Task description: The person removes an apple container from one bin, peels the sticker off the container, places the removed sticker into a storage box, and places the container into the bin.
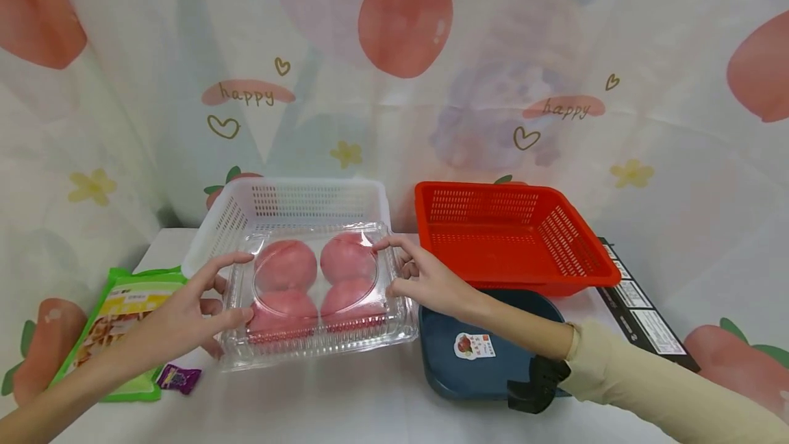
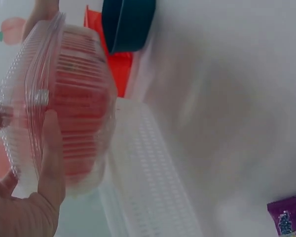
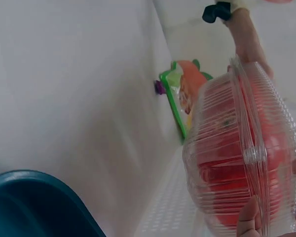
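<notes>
A clear plastic clamshell box (image 1: 320,348) with several round pinkish-red fruits (image 1: 285,264) inside is held between both hands. It is raised in front of the white basket and its lid is closed. My left hand (image 1: 197,314) grips the box's left side; in the left wrist view a thumb (image 2: 52,153) presses on the rim. On the opposite side, my right hand (image 1: 431,283) holds the edge with curled fingers. From the right wrist view, the ribbed side of the box (image 3: 222,148) shows, with fingertips (image 3: 249,217) at its rim.
Behind the box stands a white perforated basket (image 1: 308,190). To its right are a red basket (image 1: 493,266) and a dark blue basin (image 1: 450,375) with a sticker. A flat black box (image 1: 644,314) lies far right. A green snack bag (image 1: 117,321) and small purple packet (image 1: 179,379) lie left.
</notes>
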